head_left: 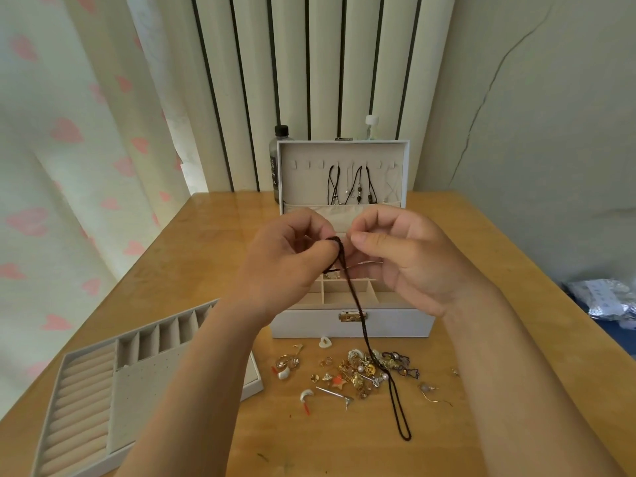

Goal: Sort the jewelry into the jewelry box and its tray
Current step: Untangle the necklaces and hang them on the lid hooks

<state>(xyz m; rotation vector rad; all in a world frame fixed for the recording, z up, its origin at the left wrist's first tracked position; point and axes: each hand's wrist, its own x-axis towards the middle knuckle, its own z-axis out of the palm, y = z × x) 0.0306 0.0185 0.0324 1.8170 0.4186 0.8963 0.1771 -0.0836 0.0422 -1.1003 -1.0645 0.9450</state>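
Pinching the cord (358,311) top between left hand (285,256) and right hand (399,256). Trails through the pile (354,370) near the box (351,325). Lifting could snag earrings, scatter them.

The white jewelry box (351,326) stands open with its lid upright. Necklaces (358,187) hang inside the lid. The tray (86,383) lies flat to its left. A pile of small jewelry (358,370) lies in front. A dark cord necklace (358,311) hangs down over the pile.

Your left forearm (203,390) and right forearm (516,390) are bare, from the frame's lower edge up to the wrists. Your right grip (406,256) shows a short, plain thumbnail (358,238).
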